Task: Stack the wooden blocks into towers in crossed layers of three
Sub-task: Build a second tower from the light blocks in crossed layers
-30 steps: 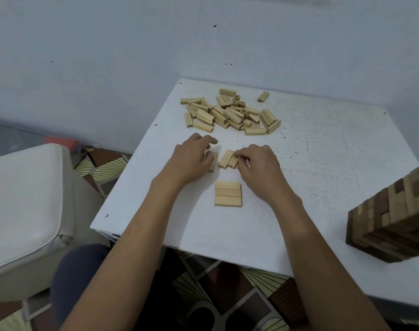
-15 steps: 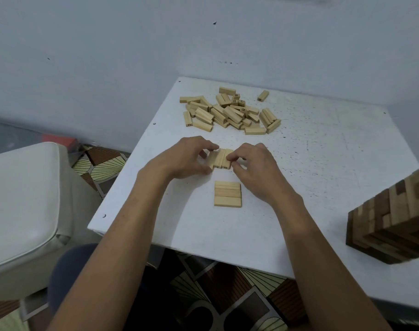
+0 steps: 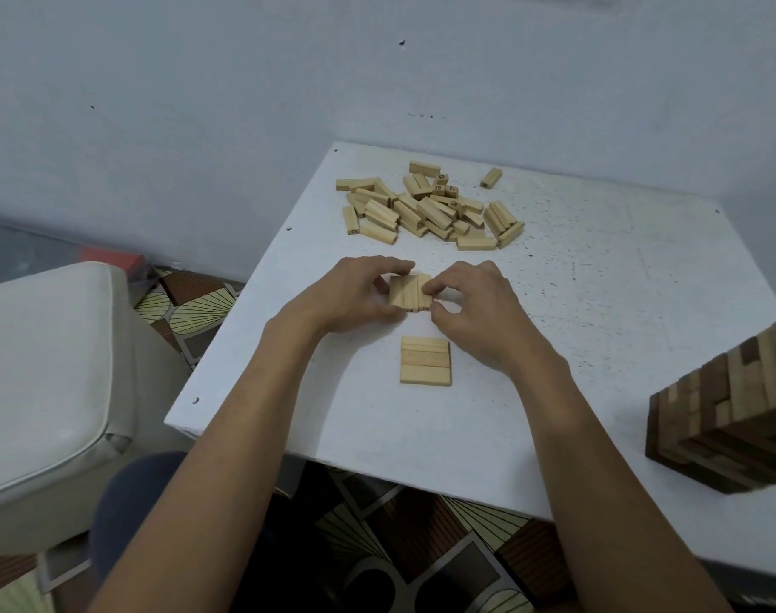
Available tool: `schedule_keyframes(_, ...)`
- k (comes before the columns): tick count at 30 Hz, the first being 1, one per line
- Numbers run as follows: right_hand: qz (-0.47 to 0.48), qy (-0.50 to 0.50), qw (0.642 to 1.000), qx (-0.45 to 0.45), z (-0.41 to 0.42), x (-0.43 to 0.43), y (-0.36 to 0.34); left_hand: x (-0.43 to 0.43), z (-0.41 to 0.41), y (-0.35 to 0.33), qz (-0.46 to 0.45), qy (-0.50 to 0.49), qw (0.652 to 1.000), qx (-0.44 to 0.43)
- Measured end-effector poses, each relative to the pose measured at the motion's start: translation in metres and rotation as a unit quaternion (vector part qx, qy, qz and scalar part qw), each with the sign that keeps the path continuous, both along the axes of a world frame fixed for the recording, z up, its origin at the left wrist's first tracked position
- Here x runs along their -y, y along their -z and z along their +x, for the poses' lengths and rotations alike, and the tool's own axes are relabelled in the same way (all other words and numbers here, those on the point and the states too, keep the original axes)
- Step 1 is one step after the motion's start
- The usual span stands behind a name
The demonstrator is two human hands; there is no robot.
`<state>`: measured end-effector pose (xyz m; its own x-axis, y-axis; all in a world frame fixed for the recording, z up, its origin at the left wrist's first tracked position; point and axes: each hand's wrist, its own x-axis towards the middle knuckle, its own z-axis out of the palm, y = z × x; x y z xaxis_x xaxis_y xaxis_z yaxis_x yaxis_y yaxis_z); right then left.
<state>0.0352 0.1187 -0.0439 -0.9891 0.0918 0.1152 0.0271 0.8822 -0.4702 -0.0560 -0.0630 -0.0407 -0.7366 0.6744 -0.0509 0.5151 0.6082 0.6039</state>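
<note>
Three pale wooden blocks [image 3: 409, 292] lie side by side, running away from me, squeezed together between my two hands. My left hand [image 3: 351, 298] grips their left side with thumb and fingers curled round them. My right hand [image 3: 474, 307] pinches their right side. Just nearer to me a flat layer of three blocks [image 3: 425, 361] lies crosswise on the white table [image 3: 598, 303]. A loose pile of several pale blocks [image 3: 430, 210] sits at the far side of the table.
A tower of dark and light wooden blocks [image 3: 731, 418] stands at the table's right edge. A single block [image 3: 491, 177] lies apart behind the pile. A white padded seat [image 3: 46, 373] is to the left, below the table's edge.
The three scattered blocks between my hands have been pushed together into a neat row, and both hands have closed in on them.
</note>
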Motion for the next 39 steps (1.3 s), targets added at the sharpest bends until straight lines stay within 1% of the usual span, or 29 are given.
schedule_keyframes(3, -0.019, -0.006, 1.0, 0.008, -0.001, -0.002, 0.0, 0.0, -0.001, 0.003, 0.014, -0.005, 1.0, 0.0)
schedule_keyframes(7, -0.04, -0.03, 0.998, 0.042, -0.004, -0.004, -0.001, 0.001, -0.002, 0.007, 0.027, -0.01, 1.0, -0.002)
schedule_keyframes(11, -0.06, -0.035, 0.996, 0.048, -0.005, -0.003, -0.002, 0.001, -0.002, 0.009, 0.034, -0.015, 0.999, -0.008)
schedule_keyframes(18, -0.07, -0.025, 0.996, 0.04, -0.007, -0.002, -0.002, 0.0, -0.002, 0.008, 0.032, -0.007, 0.999, -0.014)
schedule_keyframes(24, -0.099, -0.028, 0.994, 0.029, 0.0, -0.003, -0.011, 0.003, 0.006, -0.002, 0.038, 0.005, 0.999, -0.023)
schedule_keyframes(31, -0.091, -0.05, 0.994, 0.042, 0.023, -0.007, -0.02, 0.011, 0.03, -0.014, 0.037, 0.028, 0.999, -0.023)
schedule_keyframes(35, -0.092, -0.057, 0.993, 0.049, 0.045, -0.006, -0.016, 0.016, 0.048, -0.011, 0.036, 0.043, 0.998, -0.007)
schedule_keyframes(39, -0.077, -0.059, 0.994, 0.053, 0.062, -0.002, -0.013, 0.016, 0.061, -0.006, 0.031, 0.054, 0.998, -0.015)
